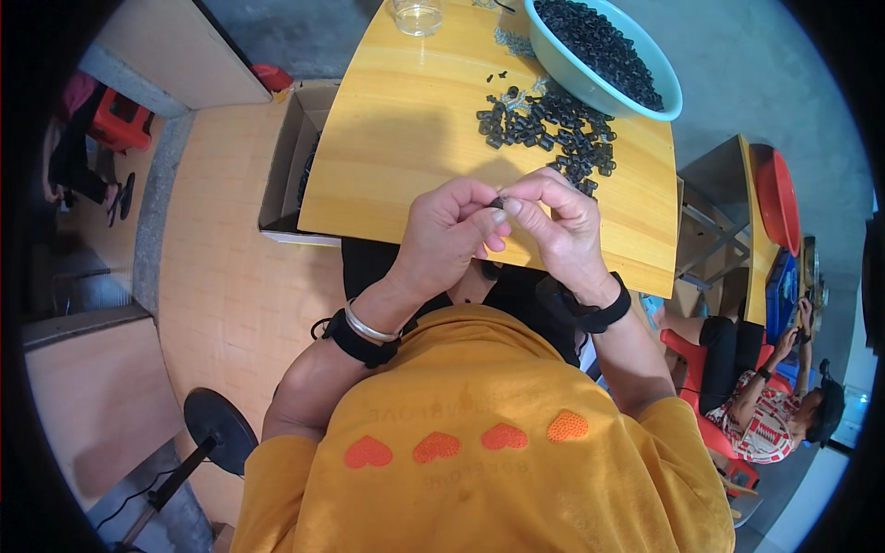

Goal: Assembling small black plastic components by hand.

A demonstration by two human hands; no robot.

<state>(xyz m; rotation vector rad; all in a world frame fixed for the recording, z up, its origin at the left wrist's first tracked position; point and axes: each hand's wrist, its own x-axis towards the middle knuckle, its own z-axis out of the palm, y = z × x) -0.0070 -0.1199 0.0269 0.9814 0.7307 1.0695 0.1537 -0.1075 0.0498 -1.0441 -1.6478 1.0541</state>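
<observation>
Over the near edge of the yellow wooden table (387, 157), my left hand (452, 230) and my right hand (562, 221) meet fingertip to fingertip. Between them is a small black part (499, 202), pinched by thumb and forefinger on both sides. Its exact shape is mostly covered by my fingers. Just beyond my right hand lies a loose pile of small black plastic parts (544, 129), with a few thin silvery pieces (513, 41) among and behind them. A light blue basin (671, 92) heaped with the same kind of black parts stands at the table's far right.
A clear glass (418, 17) stands at the far left of the table. Against the table's left side is an open cardboard box (281, 175). At the right, another person (761, 405) sits by a second table with a red basin (777, 198) and a blue tray (782, 290).
</observation>
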